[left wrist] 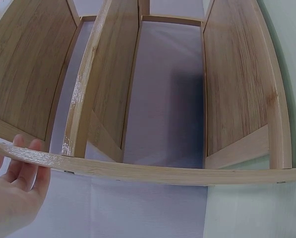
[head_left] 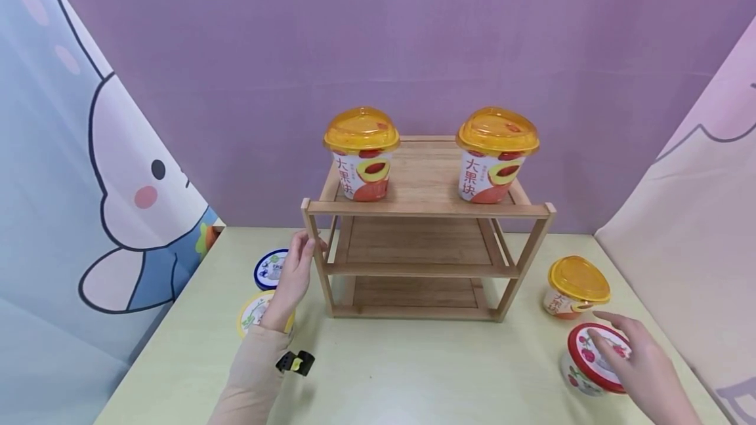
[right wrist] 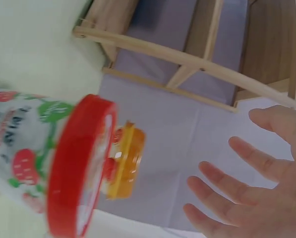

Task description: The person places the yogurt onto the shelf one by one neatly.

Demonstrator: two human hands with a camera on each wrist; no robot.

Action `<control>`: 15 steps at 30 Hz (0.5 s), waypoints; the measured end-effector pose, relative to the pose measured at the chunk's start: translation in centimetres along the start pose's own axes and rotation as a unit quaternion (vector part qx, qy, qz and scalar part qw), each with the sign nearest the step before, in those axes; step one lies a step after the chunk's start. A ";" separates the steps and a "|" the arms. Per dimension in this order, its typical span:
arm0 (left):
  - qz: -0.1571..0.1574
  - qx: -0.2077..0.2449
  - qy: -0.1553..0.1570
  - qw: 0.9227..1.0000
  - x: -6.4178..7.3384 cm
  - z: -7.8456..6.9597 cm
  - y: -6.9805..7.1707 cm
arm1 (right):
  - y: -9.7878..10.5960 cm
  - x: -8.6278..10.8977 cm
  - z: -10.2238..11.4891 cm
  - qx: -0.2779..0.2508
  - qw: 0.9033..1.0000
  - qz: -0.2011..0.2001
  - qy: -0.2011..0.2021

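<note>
Head view, red-lidded cup: upright on the tabletop, right of the rack and nearer than the small orange-lidded cup beside it; long axis vertical.
Head view, right hand: the nearer hand, just right of the red-lidded cup, overlapping its lid in this line of sight.
Head view, left hand: at the rack's left front post, well apart from the red-lidded cup.
Left wrist view, fingers: bent round the post, tips showing past it; no cup beside them.
Right wrist view, fingers: spread and loosely bent, pinching nothing.
Right wrist view, cup from fingers: below them, its lid uppermost, a gap showing between lid and fingertips.
</note>
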State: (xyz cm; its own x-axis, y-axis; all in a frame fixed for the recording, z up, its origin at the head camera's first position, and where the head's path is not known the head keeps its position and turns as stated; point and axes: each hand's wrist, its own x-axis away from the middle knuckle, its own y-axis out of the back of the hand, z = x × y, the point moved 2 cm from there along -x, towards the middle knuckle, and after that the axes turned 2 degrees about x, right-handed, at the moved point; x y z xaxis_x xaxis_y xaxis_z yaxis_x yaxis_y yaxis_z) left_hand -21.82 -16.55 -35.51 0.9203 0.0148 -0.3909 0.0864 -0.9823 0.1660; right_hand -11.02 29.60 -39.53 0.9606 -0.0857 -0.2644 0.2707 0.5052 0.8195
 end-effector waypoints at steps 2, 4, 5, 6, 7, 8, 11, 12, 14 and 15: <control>0.000 -0.001 -0.001 1.000 -0.1 0.3 0.0 | -0.2 0.3 -0.4 0.005 1.000 -0.006 -0.002; -0.001 0.002 0.000 1.000 -0.2 0.8 0.1 | -0.3 0.4 -0.9 0.009 1.000 -0.004 -0.009; -0.001 0.002 0.001 1.000 -0.2 1.2 0.1 | -0.4 0.5 -1.2 0.011 1.000 -0.006 -0.010; 0.000 0.003 0.002 1.000 -0.3 1.5 0.2 | -0.5 0.6 -1.4 0.013 1.000 -0.006 -0.012; 0.000 0.003 0.003 1.000 -0.4 1.8 0.2 | -0.6 0.7 -1.7 0.014 1.000 -0.009 -0.012; 0.001 0.005 0.003 1.000 -0.4 2.1 0.3 | -0.7 0.8 -1.9 0.016 1.000 -0.011 -0.013; 0.002 0.002 0.002 1.000 -0.5 2.7 0.3 | -1.0 1.1 -2.6 0.018 1.000 -0.019 -0.011; 0.002 0.001 0.002 1.000 -0.5 2.8 0.3 | -1.1 1.2 -2.9 0.021 1.000 -0.020 -0.012; 0.002 0.001 0.001 1.000 -0.5 2.8 0.3 | -1.3 1.3 -3.4 0.032 0.999 -0.025 -0.013; 0.001 -0.001 0.001 1.000 -0.5 2.8 0.3 | -1.5 1.3 -3.6 0.037 0.999 -0.024 -0.015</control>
State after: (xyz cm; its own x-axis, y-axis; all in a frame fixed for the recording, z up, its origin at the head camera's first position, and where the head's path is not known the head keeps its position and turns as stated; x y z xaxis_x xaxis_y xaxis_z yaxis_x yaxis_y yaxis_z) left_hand -23.31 -17.41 -37.79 0.9217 0.0125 -0.3878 0.0845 -0.9819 0.1692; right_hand -10.36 31.87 -42.93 0.9478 -0.1335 -0.2896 0.3186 0.4343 0.8425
